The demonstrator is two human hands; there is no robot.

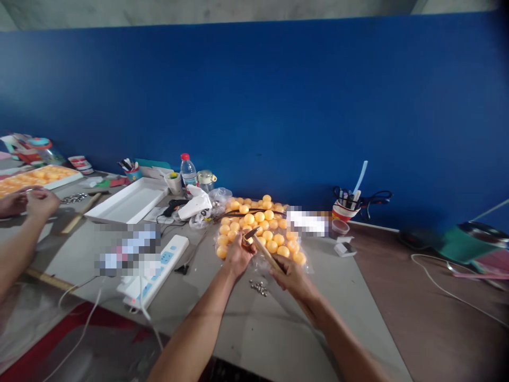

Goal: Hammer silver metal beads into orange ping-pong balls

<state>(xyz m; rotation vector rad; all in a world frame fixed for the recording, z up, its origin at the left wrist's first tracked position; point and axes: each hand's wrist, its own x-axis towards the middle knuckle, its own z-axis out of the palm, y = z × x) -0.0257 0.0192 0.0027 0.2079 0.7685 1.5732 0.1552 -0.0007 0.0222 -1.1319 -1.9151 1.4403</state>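
My right hand is wrapped around the wooden handle of a hammer. The hammer's dark head rests against or just above an orange ping-pong ball, pinched in the fingers of my left hand; the head partly hides that ball. Just beyond both hands lies a clear plastic bag of orange ping-pong balls. A small heap of shiny metal pieces sits on the table below my hands, too small to name for certain.
A white power strip with cables lies left, near a white tray and a bottle. A pen cup stands right. Further left, another person's hands work beside a second hammer. A blue partition rises behind.
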